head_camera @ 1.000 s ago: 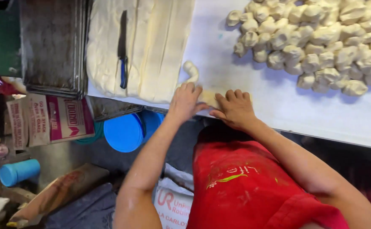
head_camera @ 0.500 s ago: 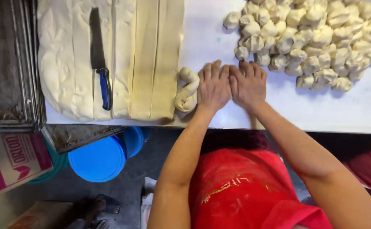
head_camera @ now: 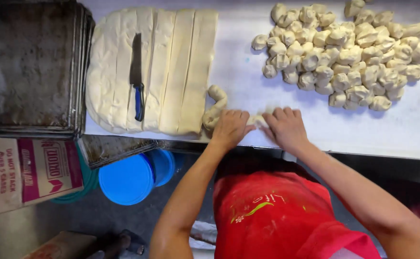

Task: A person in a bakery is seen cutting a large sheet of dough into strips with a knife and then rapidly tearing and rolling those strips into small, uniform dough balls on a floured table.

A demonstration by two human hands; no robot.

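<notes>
Nearest the camera is the person's red shirt (head_camera: 277,216), with both bare forearms reaching up from it to the near edge of the white worktable (head_camera: 411,129). The left hand (head_camera: 230,127) lies palm down with its fingers together, pressing on one end of a small piece of dough (head_camera: 257,120); the right hand (head_camera: 286,127) lies the same way on the other end, so the dough shows only in the gap between the two hands, flat on the table close to its front edge. Neither hand is closed around the piece: both rest spread over it. Just left of the left hand, a thick rope of dough (head_camera: 215,106) curls on the table, touching the side of the large flat dough sheet (head_camera: 157,67), which is cut into long strips. A knife with a blue handle (head_camera: 137,79) lies on that sheet. Left of the sheet sits a stack of dark metal baking trays (head_camera: 32,67). Farther back and to the right, well apart from the hands, a heap of small dough lumps (head_camera: 344,52) covers the table. Below the table's edge, on the left, stand blue round lids (head_camera: 128,178) and a printed cardboard box (head_camera: 28,172).
</notes>
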